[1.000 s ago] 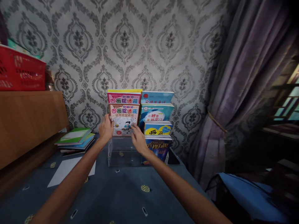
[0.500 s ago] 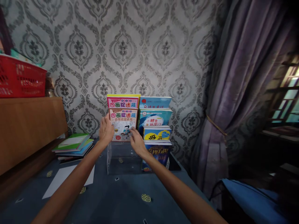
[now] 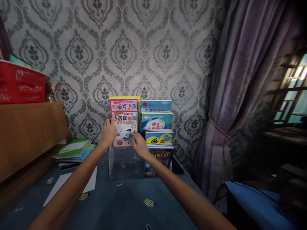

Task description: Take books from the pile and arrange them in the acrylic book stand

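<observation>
A picture-puzzle book [image 3: 124, 135] with a brown-edged cover and a drawn figure stands in the left column of a clear acrylic rack [image 3: 128, 171]. My left hand [image 3: 109, 131] is closed on its left edge, the index finger pointing up along the side. Against the lower right of the cover rest the bent fingertips of my right hand [image 3: 141, 145], apart from each other. Behind stands a pink book [image 3: 124, 104] with a yellow one at its back. The right column holds a light-blue book [image 3: 157, 105], a teal book [image 3: 158, 119], a yellow-and-blue book [image 3: 158, 137] and a dark-blue book [image 3: 160, 156].
On the left, a stack of books [image 3: 74, 148] and a white sheet [image 3: 59, 187] lie on the dark patterned cloth [image 3: 120, 207]. A red basket [image 3: 21, 83] sits on a wooden cabinet [image 3: 31, 134]. A tied purple curtain [image 3: 220, 127] hangs at right.
The view has shifted slightly. The brown-edged book sits a little lower against the pink book and the rack, and both hands stay at it.
</observation>
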Demonstrator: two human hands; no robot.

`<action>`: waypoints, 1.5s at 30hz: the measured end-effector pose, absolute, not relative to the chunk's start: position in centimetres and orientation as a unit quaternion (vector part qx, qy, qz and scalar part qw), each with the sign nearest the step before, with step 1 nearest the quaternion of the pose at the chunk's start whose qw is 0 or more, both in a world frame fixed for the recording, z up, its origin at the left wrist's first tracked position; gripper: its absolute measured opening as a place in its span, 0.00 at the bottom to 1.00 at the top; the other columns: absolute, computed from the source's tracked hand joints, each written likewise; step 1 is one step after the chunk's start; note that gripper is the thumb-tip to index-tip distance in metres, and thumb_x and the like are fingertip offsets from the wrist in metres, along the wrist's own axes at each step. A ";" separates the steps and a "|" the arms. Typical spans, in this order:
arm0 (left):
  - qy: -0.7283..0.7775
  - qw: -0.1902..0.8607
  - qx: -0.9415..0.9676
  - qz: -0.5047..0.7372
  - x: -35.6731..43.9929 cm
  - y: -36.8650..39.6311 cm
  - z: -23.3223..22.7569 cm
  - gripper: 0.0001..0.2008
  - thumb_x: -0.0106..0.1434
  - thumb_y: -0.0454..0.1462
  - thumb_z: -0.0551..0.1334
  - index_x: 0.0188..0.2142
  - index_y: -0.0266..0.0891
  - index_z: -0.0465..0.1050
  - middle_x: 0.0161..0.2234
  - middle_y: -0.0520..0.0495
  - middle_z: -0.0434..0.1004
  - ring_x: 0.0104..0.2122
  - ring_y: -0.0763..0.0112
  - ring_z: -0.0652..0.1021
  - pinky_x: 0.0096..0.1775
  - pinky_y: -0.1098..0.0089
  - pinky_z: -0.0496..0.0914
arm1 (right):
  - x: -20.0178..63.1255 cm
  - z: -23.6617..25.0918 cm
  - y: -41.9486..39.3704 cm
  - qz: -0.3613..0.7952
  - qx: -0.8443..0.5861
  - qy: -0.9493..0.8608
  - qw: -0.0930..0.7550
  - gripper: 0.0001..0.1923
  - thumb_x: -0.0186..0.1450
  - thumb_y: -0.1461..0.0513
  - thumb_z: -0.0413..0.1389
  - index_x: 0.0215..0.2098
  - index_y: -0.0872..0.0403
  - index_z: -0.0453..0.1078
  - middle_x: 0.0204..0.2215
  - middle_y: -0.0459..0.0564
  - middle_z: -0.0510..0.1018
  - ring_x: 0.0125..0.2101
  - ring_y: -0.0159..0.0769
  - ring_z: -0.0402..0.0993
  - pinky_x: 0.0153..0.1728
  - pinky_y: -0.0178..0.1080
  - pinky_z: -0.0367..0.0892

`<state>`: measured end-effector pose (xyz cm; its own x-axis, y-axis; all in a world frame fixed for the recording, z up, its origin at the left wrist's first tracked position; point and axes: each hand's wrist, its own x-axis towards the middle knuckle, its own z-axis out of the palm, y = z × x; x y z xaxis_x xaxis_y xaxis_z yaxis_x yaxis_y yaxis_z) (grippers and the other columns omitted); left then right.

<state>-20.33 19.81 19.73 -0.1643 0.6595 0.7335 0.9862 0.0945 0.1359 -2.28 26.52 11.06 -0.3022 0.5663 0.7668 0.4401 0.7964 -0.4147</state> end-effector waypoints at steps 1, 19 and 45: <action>-0.694 0.258 -0.594 -0.313 -20.4 19.8 19.7 0.34 0.68 0.31 0.51 0.72 0.39 0.45 0.52 0.34 0.68 0.51 0.51 0.75 0.50 0.57 0.72 | -2.2 11.1 26.5 0.063 -0.314 -0.806 0.499 0.24 0.64 0.68 0.51 0.57 0.54 0.74 0.60 0.58 0.74 0.62 0.47 0.68 0.66 0.54 0.60; -0.644 0.225 -0.604 -0.412 -21.4 19.5 19.5 0.34 0.66 0.32 0.54 0.70 0.37 0.48 0.54 0.33 0.70 0.56 0.49 0.74 0.53 0.54 0.71 | -2.1 11.0 26.0 0.063 -0.307 -0.799 0.513 0.23 0.64 0.67 0.51 0.56 0.55 0.74 0.59 0.60 0.74 0.62 0.47 0.68 0.65 0.54 0.62; -0.578 0.122 -0.617 -0.520 -22.0 22.0 19.3 0.35 0.67 0.34 0.52 0.71 0.31 0.41 0.65 0.29 0.64 0.62 0.52 0.71 0.61 0.51 0.67 | 7.0 24.9 26.7 -0.205 -0.376 -0.779 0.458 0.18 0.67 0.63 0.51 0.53 0.57 0.73 0.57 0.63 0.75 0.56 0.56 0.69 0.57 0.58 0.62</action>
<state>-22.01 21.97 19.32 -0.2085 0.5859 0.7831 0.8403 -0.3024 0.4500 6.99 26.72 24.95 -0.2964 0.3980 0.8682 0.7742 0.6324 -0.0256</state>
